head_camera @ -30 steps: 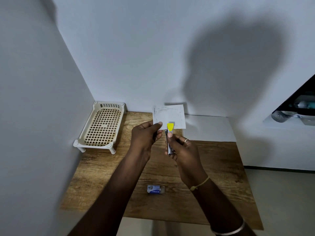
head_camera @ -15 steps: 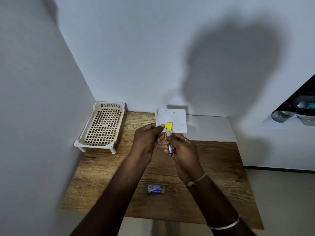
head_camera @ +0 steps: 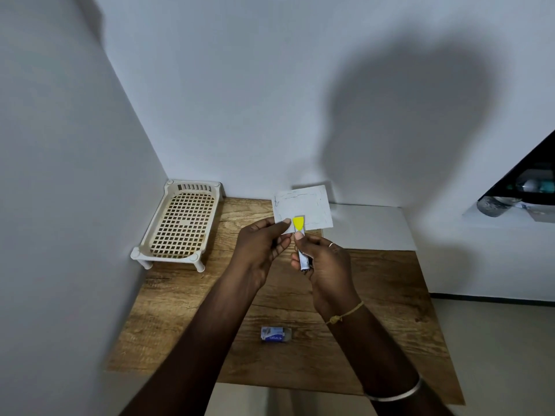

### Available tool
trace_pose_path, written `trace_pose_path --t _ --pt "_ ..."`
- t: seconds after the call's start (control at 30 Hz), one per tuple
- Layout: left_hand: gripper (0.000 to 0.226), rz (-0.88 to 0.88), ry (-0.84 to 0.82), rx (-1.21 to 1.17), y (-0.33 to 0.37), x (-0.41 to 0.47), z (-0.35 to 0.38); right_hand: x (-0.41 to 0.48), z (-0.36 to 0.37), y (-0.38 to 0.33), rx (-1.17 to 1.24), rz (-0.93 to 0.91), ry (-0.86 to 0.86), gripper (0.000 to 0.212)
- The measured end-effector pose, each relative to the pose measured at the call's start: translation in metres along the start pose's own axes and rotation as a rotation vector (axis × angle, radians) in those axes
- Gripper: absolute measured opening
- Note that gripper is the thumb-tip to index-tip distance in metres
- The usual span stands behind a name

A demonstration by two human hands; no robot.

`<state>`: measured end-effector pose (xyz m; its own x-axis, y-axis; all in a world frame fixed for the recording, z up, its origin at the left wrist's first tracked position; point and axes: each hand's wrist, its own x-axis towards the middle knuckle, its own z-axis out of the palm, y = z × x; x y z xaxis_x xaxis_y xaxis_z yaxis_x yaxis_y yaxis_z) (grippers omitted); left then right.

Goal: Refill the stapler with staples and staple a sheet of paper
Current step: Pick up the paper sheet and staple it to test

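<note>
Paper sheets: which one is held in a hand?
The small marked sheet, pinched by the left hand; the larger blank sheet lies flat on the table.

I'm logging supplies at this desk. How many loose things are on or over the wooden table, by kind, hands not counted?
Yellow-topped metal stapler: 1
White sheets: 2, the small held paper sheet and the larger flat white sheet lying on the table
Small blue-and-white box: 1
Cream plastic lattice tray: 1
Total: 5

The stapler (head_camera: 299, 225) is yellow-tipped, the tray (head_camera: 156, 226) cream latticed, the table (head_camera: 180, 310) wood-grained.
</note>
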<state>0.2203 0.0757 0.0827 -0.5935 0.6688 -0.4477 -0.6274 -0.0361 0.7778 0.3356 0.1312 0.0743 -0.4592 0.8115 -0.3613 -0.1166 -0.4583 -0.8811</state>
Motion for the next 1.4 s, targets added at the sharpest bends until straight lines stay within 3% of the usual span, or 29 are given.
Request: trace_pose_path --t 0.27,0.4,0.5,0.77,1.17,1.4 --pt "0.005 0.015 -0.029 0.079 0.005 -0.001 0.004 -0.001 -0.002 -0.001 -0.003 0.0 0.036 0.013" --pt "0.034 0.014 -0.075 0.069 0.007 -0.006 0.011 0.001 -0.002 0.0 0.005 0.005 0.042 0.013" --pt "0.026 0.057 -0.061 0.109 0.009 -0.009 0.017 0.001 -0.001 0.0 -0.01 0.001 0.047 0.016" --pt "0.042 0.106 -0.02 0.122 0.01 -0.007 0.022 0.0 0.0 -0.006 -0.004 -0.029 0.038 0.013" --pt "0.05 -0.05 -0.005 0.065 -0.019 0.003 0.012 0.006 -0.012 0.015 -0.093 0.07 0.119 0.011" --pt "0.048 -0.017 -0.014 0.079 -0.014 0.003 0.016 0.007 -0.012 0.009 -0.113 0.036 0.095 0.009"
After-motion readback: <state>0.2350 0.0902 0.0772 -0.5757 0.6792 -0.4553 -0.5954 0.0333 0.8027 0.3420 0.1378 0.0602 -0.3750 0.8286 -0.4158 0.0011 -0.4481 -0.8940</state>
